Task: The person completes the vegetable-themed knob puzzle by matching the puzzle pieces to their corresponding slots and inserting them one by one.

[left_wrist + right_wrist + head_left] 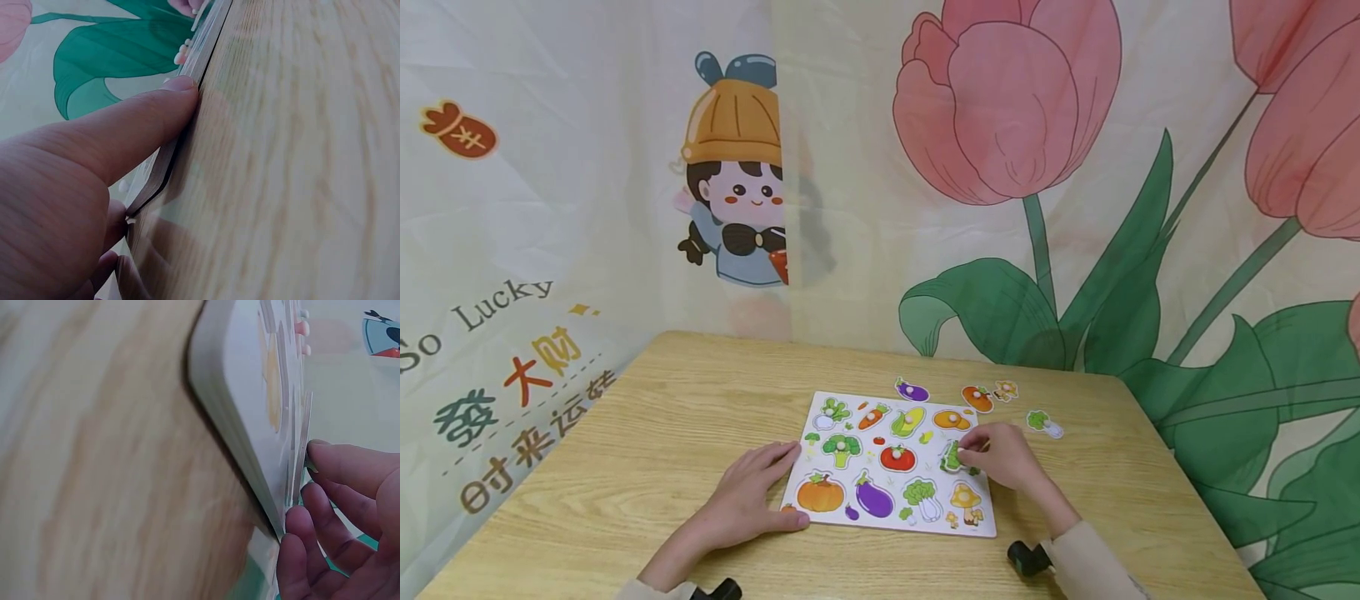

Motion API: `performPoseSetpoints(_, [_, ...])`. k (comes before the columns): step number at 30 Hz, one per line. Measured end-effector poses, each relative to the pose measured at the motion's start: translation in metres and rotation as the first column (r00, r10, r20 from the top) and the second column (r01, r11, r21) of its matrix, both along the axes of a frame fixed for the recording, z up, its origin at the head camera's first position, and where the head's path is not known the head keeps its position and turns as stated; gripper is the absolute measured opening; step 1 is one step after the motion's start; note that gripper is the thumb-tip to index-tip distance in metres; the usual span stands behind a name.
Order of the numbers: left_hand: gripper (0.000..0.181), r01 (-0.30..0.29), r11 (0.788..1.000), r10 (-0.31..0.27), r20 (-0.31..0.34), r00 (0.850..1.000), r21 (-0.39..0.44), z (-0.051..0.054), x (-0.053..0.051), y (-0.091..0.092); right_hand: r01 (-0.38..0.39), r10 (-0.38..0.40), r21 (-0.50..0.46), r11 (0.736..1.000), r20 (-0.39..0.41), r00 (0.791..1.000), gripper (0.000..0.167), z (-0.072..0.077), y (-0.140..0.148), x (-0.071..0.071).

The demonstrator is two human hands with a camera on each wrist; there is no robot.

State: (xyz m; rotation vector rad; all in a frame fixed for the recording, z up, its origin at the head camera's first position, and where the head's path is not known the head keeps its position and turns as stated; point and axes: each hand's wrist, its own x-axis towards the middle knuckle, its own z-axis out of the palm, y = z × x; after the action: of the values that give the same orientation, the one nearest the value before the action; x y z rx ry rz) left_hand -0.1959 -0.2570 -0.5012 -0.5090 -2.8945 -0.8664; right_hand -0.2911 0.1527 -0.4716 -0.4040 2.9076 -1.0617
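A white vegetable puzzle board (868, 454) lies flat on the table. My left hand (748, 492) rests at its left end, the straight thumb (144, 115) touching the front edge and the other fingers by the left edge. Over the right side of the board, my right hand (1003, 454) pinches a green vegetable puzzle piece (951, 457) by its knob. The piece's thin edge (304, 444) stands slightly tilted at the board's surface in the right wrist view. Its exact kind is partly hidden by the fingers. Knobbed broccoli (841, 450) and tomato (897, 457) pieces sit in the board.
Behind the board lie loose pieces: an eggplant (912, 389), a pumpkin (977, 399), a mushroom (1006, 390) and a bok choy (1045, 424). The wooden table (647, 433) meets a printed curtain (842, 292) at the back.
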Motion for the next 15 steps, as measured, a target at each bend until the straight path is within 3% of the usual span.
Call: performPoseSetpoints(15, [0.110,0.001,1.000,-0.001,0.012,1.000,0.009,0.0005,0.0000,0.0004,0.009,-0.009,0.019,1.000,0.005,1.000,0.005,-0.0027,-0.0055,-0.0012])
